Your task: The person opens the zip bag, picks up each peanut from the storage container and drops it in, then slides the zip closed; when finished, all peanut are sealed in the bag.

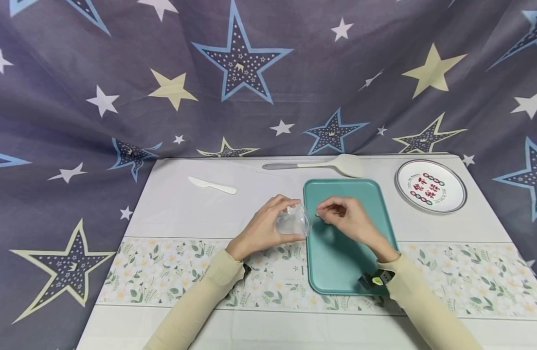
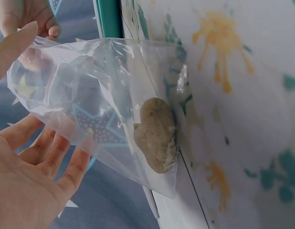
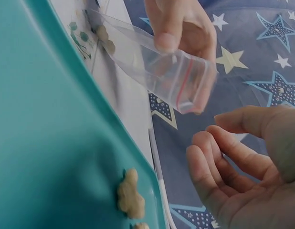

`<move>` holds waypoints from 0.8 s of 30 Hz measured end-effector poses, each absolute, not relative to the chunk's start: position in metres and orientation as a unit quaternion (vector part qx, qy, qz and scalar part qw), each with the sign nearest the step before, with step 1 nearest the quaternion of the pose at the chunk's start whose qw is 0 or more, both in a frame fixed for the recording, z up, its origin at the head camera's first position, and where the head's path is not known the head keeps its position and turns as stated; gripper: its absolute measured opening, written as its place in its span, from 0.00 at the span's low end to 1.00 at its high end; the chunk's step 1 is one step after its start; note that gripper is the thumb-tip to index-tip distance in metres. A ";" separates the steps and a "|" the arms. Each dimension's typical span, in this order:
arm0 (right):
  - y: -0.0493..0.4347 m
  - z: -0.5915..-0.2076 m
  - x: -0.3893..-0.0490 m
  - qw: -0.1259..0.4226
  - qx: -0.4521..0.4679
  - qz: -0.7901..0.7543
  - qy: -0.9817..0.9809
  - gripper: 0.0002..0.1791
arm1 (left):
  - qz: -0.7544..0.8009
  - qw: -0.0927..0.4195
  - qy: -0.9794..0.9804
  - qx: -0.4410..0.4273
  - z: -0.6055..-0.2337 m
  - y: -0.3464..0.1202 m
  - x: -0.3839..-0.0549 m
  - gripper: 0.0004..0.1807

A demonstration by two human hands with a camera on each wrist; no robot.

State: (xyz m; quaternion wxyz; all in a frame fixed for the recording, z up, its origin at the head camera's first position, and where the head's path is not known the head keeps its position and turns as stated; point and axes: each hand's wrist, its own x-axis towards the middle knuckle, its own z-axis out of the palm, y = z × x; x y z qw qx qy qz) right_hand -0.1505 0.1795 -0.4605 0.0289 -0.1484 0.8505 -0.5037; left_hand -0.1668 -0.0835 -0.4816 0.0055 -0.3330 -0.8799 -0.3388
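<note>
My left hand (image 1: 261, 228) holds a clear plastic zip bag (image 1: 290, 223) by its mouth, just left of the teal tray (image 1: 343, 277). Inside the bag, one tan lumpy piece (image 2: 157, 138) lies at the bottom, in the left wrist view. The right hand (image 1: 349, 221) hovers over the tray, its fingers loosely bent. In the right wrist view a gap shows between thumb and fingertips, with nothing seen in it. Below that hand, a similar tan piece (image 3: 131, 194) lies near the tray's edge, and part of another (image 3: 140, 226) shows at the frame's bottom.
Behind the tray lies a spatula (image 1: 349, 165) with a grey handle. A white plastic knife (image 1: 212, 185) is at the back left. To the right stands a white plate (image 1: 452, 192) with red lettering. A star-patterned curtain (image 1: 295, 58) hangs behind the table.
</note>
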 end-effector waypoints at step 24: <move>0.246 -0.479 -0.169 0.065 -0.057 -0.468 0.879 0.13 | -0.334 -0.004 -0.884 -0.327 -0.481 -0.084 -0.166 0.50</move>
